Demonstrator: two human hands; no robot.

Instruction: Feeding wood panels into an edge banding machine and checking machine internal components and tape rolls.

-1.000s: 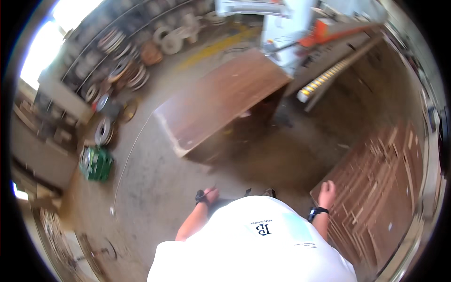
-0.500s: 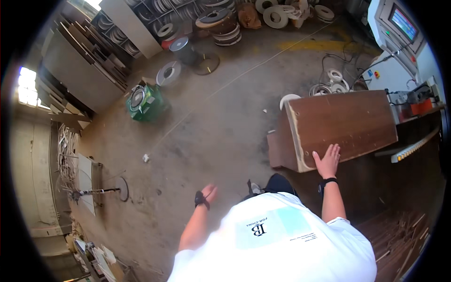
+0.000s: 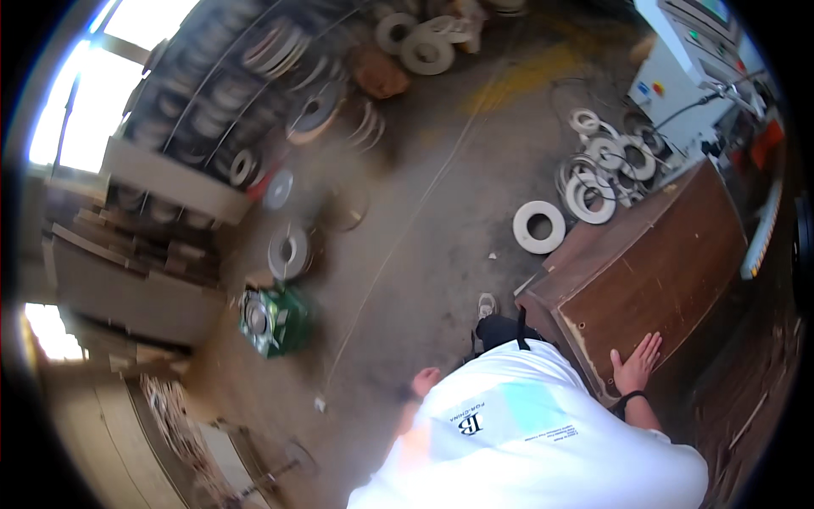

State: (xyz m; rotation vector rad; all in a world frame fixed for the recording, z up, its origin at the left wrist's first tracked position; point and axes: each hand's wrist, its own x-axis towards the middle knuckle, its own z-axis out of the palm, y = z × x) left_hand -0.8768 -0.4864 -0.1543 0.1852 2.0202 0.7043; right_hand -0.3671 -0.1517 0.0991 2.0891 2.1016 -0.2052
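My right hand (image 3: 638, 365) lies flat, fingers stretched, on the near part of a brown wooden cabinet-like box (image 3: 653, 280). This box has worn pale edges and stands at my right. A dark band circles that wrist. Beside my body on the left hangs my left hand (image 3: 426, 382), away from any object; it is small and blurred, and its fingers cannot be made out.
White and grey rings of coiled strip (image 3: 539, 227) lie on the floor beyond the box. A control cabinet (image 3: 678, 85) stands at the far right. Toward the left are a green box (image 3: 275, 321), a shelf of coils (image 3: 212, 93) and stacked boards (image 3: 127, 288).
My view has turned, so the surroundings appear rotated and the box sits lower and farther right. My right hand stays flat on the box. My left hand has come closer to my body.
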